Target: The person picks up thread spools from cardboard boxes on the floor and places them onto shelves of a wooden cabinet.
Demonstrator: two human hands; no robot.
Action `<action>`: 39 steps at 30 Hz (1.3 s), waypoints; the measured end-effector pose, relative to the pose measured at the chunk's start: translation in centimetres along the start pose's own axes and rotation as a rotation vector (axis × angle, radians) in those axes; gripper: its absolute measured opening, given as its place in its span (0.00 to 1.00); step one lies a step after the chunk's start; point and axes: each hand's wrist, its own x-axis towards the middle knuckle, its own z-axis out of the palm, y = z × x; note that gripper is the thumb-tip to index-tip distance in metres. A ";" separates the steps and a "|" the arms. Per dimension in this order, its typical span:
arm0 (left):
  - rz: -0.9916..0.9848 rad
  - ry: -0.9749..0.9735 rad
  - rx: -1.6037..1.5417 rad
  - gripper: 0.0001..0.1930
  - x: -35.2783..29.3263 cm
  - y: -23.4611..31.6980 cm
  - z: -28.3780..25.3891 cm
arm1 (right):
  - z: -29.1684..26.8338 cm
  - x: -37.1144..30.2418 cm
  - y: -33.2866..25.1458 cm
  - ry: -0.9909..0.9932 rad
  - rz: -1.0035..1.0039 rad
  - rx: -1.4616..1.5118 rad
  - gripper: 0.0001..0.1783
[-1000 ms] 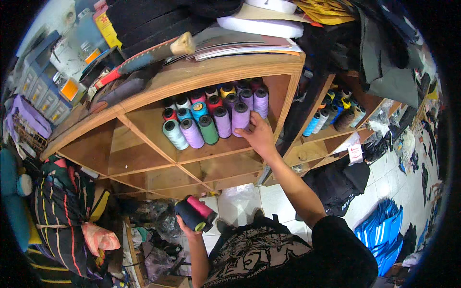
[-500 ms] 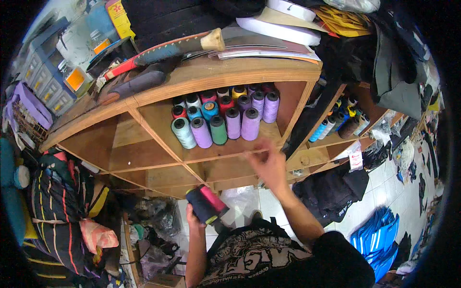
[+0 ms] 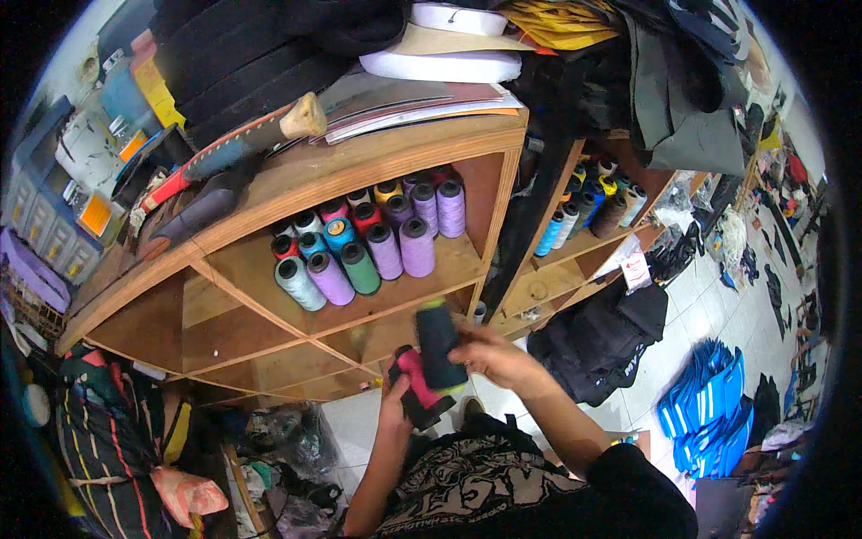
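The left hand (image 3: 393, 402) grips the pink spool (image 3: 415, 373) and the right hand (image 3: 496, 356) the black spool (image 3: 438, 344), near side of the wooden shelf (image 3: 359, 177); a loosened grip could drop either onto the tiled floor (image 3: 357, 420).

Black spool (image 3: 439, 349): smeared by blur; its edges cannot be traced cleanly.
Pink spool (image 3: 417, 374): blurred too, and partly covered by the black spool.
Left hand (image 3: 394, 401): some fingers are hidden behind the pink spool.
Right hand (image 3: 499, 356): soft with blur; where each fingertip ends on the black spool cannot be told.
Rear spools (image 3: 389, 191): partly hidden by the front row (image 3: 361, 269); mainly tops show.
Shoe (image 3: 471, 408): mostly hidden by the shirt (image 3: 503, 476).
Shirt: cut off by the lower edge.
Yellow pieces (image 3: 567, 24): cut off by the upper edge.
Floor scraps (image 3: 774, 289): too small to identify.
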 end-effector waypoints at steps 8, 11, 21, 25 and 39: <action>-0.043 0.096 -0.095 0.32 -0.1 0.6 0.0 | -4.1 7.7 -2.9 0.699 -0.741 -0.787 0.34; 0.035 0.021 -0.053 0.33 -0.5 1.5 0.0 | -3.1 10.2 -2.6 0.780 -0.772 -0.916 0.32; 0.104 0.097 0.018 0.32 -1.4 2.4 2.2 | -4.1 10.6 -1.6 0.765 -0.742 -0.887 0.29; 0.171 0.069 0.212 0.34 -0.9 2.7 2.4 | -2.1 5.8 -0.4 0.512 -0.449 -0.988 0.28; 0.231 -0.115 0.410 0.34 1.7 4.0 8.5 | -2.8 3.3 -2.2 0.596 -0.685 -0.869 0.24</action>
